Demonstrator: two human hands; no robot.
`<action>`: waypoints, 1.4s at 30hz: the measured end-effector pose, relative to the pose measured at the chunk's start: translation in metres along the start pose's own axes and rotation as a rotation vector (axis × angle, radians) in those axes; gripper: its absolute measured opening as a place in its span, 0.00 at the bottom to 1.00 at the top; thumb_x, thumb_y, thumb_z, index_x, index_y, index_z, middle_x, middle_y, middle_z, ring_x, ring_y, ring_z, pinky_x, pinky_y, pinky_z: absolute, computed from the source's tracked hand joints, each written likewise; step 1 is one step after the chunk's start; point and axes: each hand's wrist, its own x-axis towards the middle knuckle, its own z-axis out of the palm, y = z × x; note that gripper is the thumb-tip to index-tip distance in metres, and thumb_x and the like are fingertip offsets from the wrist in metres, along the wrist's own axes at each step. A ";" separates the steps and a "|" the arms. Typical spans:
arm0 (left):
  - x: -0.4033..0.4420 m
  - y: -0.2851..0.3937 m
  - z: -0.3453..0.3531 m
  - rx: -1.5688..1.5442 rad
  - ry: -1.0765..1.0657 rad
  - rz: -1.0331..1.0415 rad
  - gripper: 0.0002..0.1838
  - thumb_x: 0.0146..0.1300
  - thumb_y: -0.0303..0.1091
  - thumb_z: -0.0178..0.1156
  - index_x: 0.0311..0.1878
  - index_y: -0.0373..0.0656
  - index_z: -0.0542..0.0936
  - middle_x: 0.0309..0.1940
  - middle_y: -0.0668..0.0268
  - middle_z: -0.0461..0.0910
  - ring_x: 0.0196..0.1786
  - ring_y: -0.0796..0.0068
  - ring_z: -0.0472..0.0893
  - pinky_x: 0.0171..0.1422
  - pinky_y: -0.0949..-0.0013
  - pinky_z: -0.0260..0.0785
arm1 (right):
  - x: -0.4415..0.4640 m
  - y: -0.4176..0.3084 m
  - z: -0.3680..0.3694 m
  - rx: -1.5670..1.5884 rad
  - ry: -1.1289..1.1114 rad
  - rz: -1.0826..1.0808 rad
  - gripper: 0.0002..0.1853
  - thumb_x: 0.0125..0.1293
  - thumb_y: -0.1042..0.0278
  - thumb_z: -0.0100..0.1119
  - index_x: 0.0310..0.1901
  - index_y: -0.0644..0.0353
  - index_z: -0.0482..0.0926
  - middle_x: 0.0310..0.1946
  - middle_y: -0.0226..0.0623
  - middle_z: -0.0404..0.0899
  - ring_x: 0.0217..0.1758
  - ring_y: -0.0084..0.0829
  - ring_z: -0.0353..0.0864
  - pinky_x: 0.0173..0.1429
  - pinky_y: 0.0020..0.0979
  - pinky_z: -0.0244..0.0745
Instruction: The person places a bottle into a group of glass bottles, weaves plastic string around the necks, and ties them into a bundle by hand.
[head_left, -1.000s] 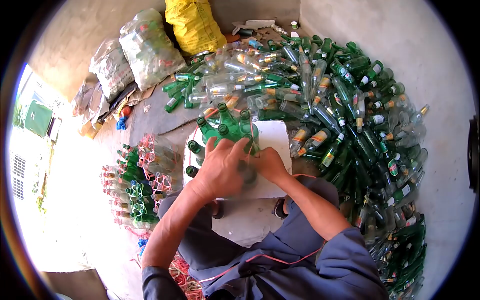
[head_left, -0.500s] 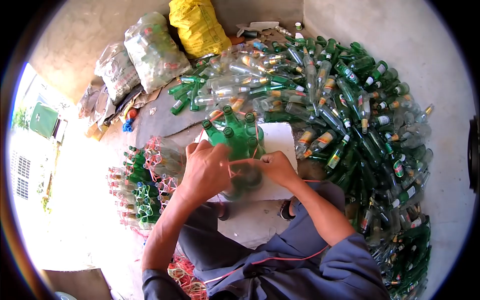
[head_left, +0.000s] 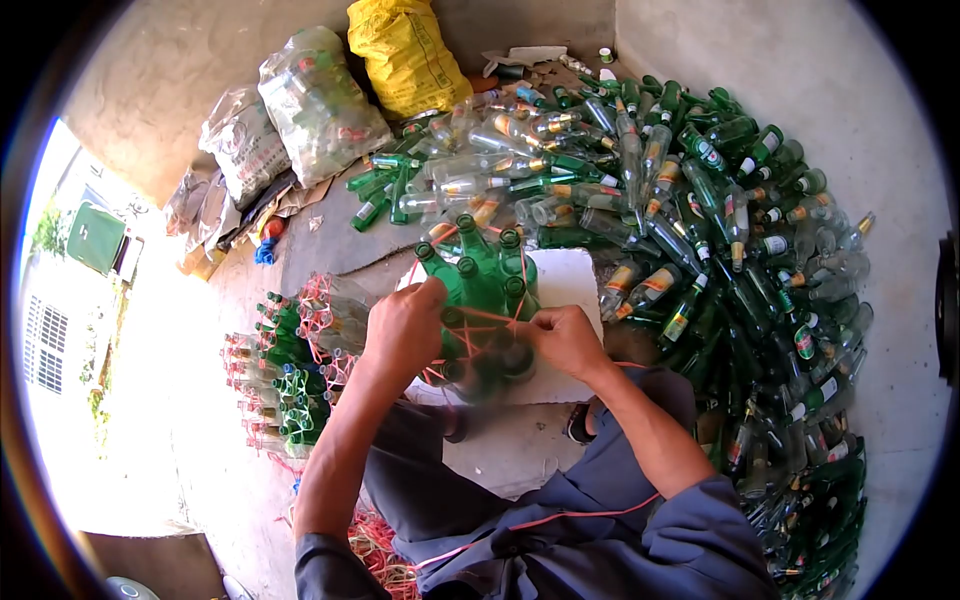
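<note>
A cluster of several green glass bottles (head_left: pixel 481 262) stands upright on a white board (head_left: pixel 572 285) between my knees. Pink plastic string (head_left: pixel 478 317) runs around the bottle necks and crosses their near side. My left hand (head_left: pixel 403 325) is closed on the string at the cluster's left, fingers curled by the front necks. On the right, my right hand (head_left: pixel 568 340) pinches the string between thumb and fingers, close to the bottles. The stretch of string between both hands looks taut. A longer length trails past my right knee and over my lap. My left fingertips are partly hidden.
A big heap of loose green and clear bottles (head_left: pixel 745 270) lies along the right and back. Bundled bottles (head_left: pixel 300 400) tied with pink string stand at left. A yellow sack (head_left: pixel 408 55) and a clear bag (head_left: pixel 325 105) sit behind. Tangled pink string (head_left: pixel 378 555) lies near my left leg.
My left hand has moved left, away from my right hand, and the string between them shows longer. The whole view has shifted slightly; the bottles stay on the board.
</note>
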 end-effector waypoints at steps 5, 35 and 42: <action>0.003 0.004 0.001 0.158 -0.103 0.008 0.07 0.63 0.29 0.57 0.40 0.47 0.84 0.33 0.55 0.85 0.36 0.48 0.85 0.41 0.49 0.76 | -0.005 -0.015 -0.011 0.180 0.045 0.045 0.14 0.66 0.66 0.70 0.24 0.63 0.84 0.17 0.17 0.70 0.20 0.11 0.60 0.24 0.23 0.54; 0.005 0.045 0.013 -0.059 -0.178 0.519 0.10 0.50 0.33 0.71 0.38 0.54 0.85 0.44 0.79 0.83 0.48 0.67 0.74 0.67 0.55 0.58 | 0.001 -0.021 -0.042 0.007 0.185 0.042 0.13 0.61 0.66 0.76 0.25 0.65 0.83 0.18 0.23 0.77 0.24 0.11 0.67 0.27 0.24 0.63; 0.003 0.044 0.016 -0.124 -0.103 0.479 0.09 0.48 0.33 0.70 0.36 0.55 0.85 0.41 0.80 0.84 0.43 0.68 0.73 0.61 0.60 0.59 | -0.002 -0.012 -0.043 -0.240 0.271 -0.199 0.13 0.61 0.71 0.76 0.26 0.65 0.81 0.17 0.28 0.77 0.23 0.13 0.66 0.27 0.26 0.65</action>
